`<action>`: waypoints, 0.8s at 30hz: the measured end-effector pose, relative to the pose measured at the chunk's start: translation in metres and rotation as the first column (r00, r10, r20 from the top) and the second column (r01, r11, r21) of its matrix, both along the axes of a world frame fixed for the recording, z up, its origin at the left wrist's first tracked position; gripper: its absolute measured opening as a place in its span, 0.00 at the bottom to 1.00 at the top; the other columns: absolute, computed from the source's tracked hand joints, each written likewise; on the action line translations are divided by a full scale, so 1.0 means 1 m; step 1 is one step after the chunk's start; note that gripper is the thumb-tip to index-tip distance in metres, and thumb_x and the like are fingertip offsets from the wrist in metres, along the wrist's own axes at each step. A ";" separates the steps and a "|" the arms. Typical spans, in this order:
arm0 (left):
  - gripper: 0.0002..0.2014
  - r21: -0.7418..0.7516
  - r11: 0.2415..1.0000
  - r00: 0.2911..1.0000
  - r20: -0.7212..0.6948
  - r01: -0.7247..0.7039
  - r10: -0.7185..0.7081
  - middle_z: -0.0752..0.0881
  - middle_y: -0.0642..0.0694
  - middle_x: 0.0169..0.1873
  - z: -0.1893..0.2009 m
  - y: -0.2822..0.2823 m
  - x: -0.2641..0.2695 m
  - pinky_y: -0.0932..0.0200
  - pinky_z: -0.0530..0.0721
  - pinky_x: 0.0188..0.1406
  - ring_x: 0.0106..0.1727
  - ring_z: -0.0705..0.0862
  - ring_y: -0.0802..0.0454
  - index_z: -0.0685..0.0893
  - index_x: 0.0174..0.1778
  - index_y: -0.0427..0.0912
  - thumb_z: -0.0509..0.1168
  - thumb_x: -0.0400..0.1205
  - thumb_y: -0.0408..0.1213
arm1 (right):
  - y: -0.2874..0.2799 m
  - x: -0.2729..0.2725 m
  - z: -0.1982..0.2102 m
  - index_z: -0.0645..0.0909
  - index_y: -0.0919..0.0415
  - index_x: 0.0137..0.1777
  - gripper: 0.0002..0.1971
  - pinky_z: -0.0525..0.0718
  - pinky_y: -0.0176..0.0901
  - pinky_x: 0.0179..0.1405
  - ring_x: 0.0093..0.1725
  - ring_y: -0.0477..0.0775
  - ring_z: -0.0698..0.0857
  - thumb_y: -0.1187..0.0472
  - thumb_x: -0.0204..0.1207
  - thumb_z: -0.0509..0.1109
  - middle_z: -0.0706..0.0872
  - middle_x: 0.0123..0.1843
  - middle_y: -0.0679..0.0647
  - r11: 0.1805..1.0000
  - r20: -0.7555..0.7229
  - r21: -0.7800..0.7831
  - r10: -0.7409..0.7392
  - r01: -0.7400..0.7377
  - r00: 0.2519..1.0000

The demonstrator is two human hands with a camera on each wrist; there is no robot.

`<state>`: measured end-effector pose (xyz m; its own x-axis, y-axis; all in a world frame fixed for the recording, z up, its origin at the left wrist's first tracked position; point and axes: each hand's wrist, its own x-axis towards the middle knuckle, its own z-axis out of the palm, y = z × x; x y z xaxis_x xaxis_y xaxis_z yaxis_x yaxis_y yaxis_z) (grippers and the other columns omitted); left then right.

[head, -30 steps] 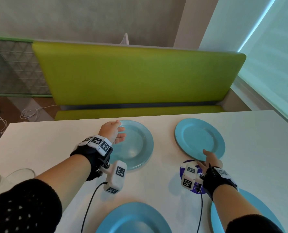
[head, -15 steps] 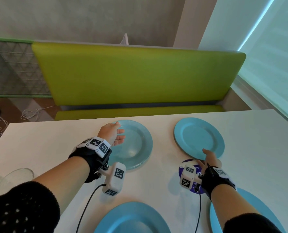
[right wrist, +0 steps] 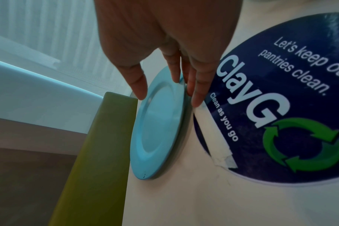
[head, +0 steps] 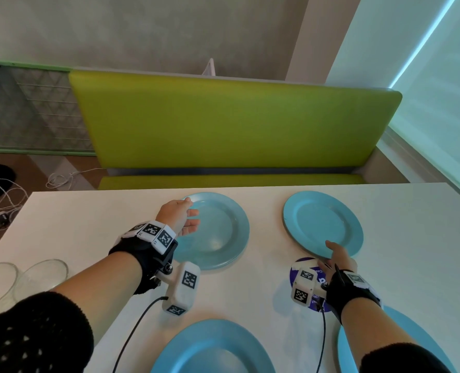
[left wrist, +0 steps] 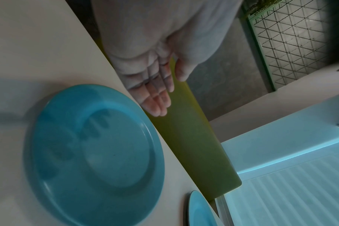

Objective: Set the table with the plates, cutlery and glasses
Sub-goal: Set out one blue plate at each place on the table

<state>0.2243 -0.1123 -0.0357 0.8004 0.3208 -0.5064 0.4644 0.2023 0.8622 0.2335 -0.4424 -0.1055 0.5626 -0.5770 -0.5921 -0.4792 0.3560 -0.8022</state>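
Head view: four blue plates are seen on the white worktop [head: 411, 216]. The far-left plate [head: 218, 230] and far-right plate [head: 323, 224] are laid flat near the far edge, in front of the green bench [head: 223, 130]; the near-left plate [head: 212, 348] and near-right plate [head: 401, 343] are cut off by the bottom of the view. Clear glasses [head: 21, 281] are noted at the left edge of the worktop. No cutlery is seen.

The left hand [head: 179, 218] is held spread above the far-left plate's left rim; in the left wrist view the fingers [left wrist: 157, 97] are straight and nothing is held. Whether the rim is touched cannot be told.

In the right wrist view the right hand [right wrist: 164, 50] is set on the near rim of the far-right plate [right wrist: 161, 122]: thumb on top, fingers at the edge beside the round dark sticker [right wrist: 281, 107]. The grip is a light pinch on the rim.

Handling, as judged: the plates look rigid, smooth and glossy, so some slip is expected. Material cannot be told; they are best treated as breakable. The raised rim is the best place to be taken, thumb above and fingers below. On the smooth worktop they are probably slid easily.
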 end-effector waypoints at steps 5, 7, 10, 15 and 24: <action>0.09 0.009 1.000 1.000 -0.019 0.012 -0.012 0.81 0.46 0.37 -0.003 0.002 -0.006 0.68 0.81 0.14 0.30 0.80 0.50 0.73 0.54 0.39 0.54 0.87 0.41 | 0.001 -0.002 -0.002 0.73 0.64 0.71 0.28 0.82 0.51 0.62 0.49 0.58 0.79 0.58 0.72 0.72 0.81 0.64 0.61 1.000 -0.014 -0.003 0.015 -0.015 1.000; 0.09 0.008 1.000 0.999 -0.033 0.019 -0.018 0.81 0.46 0.37 -0.003 0.002 -0.010 0.68 0.81 0.14 0.30 0.80 0.50 0.74 0.53 0.39 0.54 0.87 0.41 | 0.001 -0.002 -0.002 0.72 0.64 0.72 0.28 0.81 0.52 0.65 0.50 0.57 0.78 0.58 0.72 0.73 0.79 0.66 0.61 1.000 -0.020 -0.012 0.015 -0.015 1.000; 0.10 0.010 0.999 0.998 -0.045 0.042 -0.041 0.82 0.46 0.38 -0.002 0.004 -0.017 0.67 0.83 0.16 0.31 0.81 0.50 0.74 0.54 0.40 0.55 0.87 0.42 | 0.004 -0.007 0.004 0.72 0.63 0.72 0.29 0.82 0.49 0.61 0.52 0.57 0.78 0.58 0.72 0.74 0.78 0.67 0.61 1.000 -0.019 0.011 0.030 -0.029 0.999; 0.09 -0.007 0.996 0.995 -0.043 0.085 -0.085 0.82 0.46 0.37 0.003 0.006 -0.036 0.64 0.83 0.20 0.31 0.80 0.50 0.75 0.54 0.39 0.55 0.87 0.41 | 0.007 -0.023 0.009 0.74 0.63 0.70 0.28 0.82 0.51 0.61 0.52 0.59 0.79 0.57 0.70 0.75 0.78 0.60 0.59 0.998 -0.035 0.030 0.065 -0.064 0.997; 0.07 -0.028 0.963 0.961 -0.066 0.269 -0.270 0.79 0.46 0.34 0.003 0.023 -0.115 0.67 0.80 0.15 0.21 0.79 0.54 0.74 0.44 0.41 0.56 0.86 0.38 | 0.055 -0.089 0.034 0.78 0.65 0.53 0.06 0.81 0.44 0.39 0.45 0.57 0.79 0.66 0.78 0.68 0.79 0.42 0.60 0.991 0.006 -0.013 0.133 -0.133 0.991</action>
<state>0.1095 -0.0896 -0.0330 0.8189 0.0878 -0.5671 0.5620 0.0777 0.8235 0.1441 -0.3878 -0.0711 0.6386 -0.5042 -0.5813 -0.5160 0.2798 -0.8096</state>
